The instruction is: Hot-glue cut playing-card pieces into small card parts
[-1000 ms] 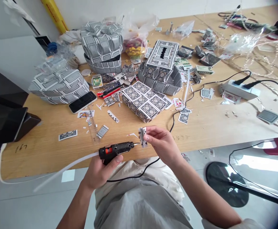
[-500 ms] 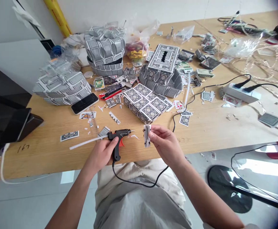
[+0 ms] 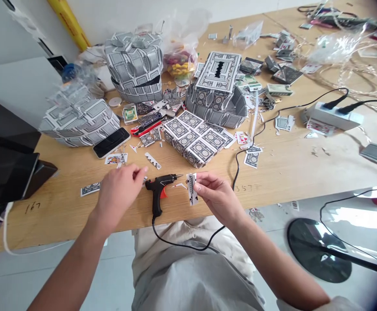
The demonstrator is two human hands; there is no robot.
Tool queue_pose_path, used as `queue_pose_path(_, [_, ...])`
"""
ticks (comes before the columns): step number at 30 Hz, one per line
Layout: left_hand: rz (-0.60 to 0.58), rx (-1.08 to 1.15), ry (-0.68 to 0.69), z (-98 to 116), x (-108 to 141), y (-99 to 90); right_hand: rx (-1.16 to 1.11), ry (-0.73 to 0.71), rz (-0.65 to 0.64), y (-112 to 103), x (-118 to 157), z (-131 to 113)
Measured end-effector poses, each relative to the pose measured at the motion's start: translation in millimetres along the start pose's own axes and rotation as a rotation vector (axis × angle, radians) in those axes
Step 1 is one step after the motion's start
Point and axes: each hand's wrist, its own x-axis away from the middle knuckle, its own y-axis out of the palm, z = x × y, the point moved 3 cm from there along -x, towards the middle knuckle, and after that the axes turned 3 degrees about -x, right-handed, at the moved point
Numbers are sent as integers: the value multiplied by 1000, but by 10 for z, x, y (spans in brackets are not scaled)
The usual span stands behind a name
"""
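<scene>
Between thumb and fingers, my right hand (image 3: 217,193) pinches a folded playing-card strip (image 3: 192,190) upright over the table's front edge. A black glue gun (image 3: 157,194) with a red trigger lies just left of the strip, its nozzle pointing right. My left hand (image 3: 118,194) is left of the glue gun and off it, with curled fingers and the thumb pointing right. Whether its fingertips hold anything is hidden. Under and beyond this hand, a card (image 3: 90,188) lies partly covered.
Behind are a card-covered box (image 3: 196,138), woven card baskets (image 3: 78,119), a phone (image 3: 112,142), a red cutter (image 3: 147,128) and card scraps. The black cord (image 3: 236,168) runs to a white power strip (image 3: 335,115) at the right.
My left hand has let go of the glue gun and moved left and up. The card strip in my right hand has shifted slightly left. The view has tilted a little.
</scene>
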Motion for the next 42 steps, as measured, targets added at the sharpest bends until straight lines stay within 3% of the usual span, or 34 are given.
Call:
queue_pose_path(4, [-147,-104,-6,88,-546,128,29,-3,-18,-24,9,54])
queue_pose_path(7, [-147,-143,-27,182,-791,231,17,-10,-22,-41,22,69])
queue_pose_path(13, [-156,-107,7,162,-862,307,-4,-6,14,-80,38,62])
queue_pose_path(18, [-135,153,15,-18,-881,335,-3,-33,4,-97,50,53])
queue_pose_path(21, [-46,423,96,9,-704,246,6,-53,4,-100,66,38])
queue_pose_path(24, [90,677,168,177,-281,108,-21,-66,4,-89,79,17])
queue_pose_path(28, [-6,887,186,468,350,134,-53,-53,11,-62,91,-5])
queue_pose_path(30, [43,898,206,566,550,186,-70,-40,6,-43,100,-15])
queue_pose_path(35, [320,804,268,681,711,232,-111,-12,-11,22,141,-45])
queue_pose_path(42, [447,880,318,746,750,210,-97,-25,-4,74,185,-32])
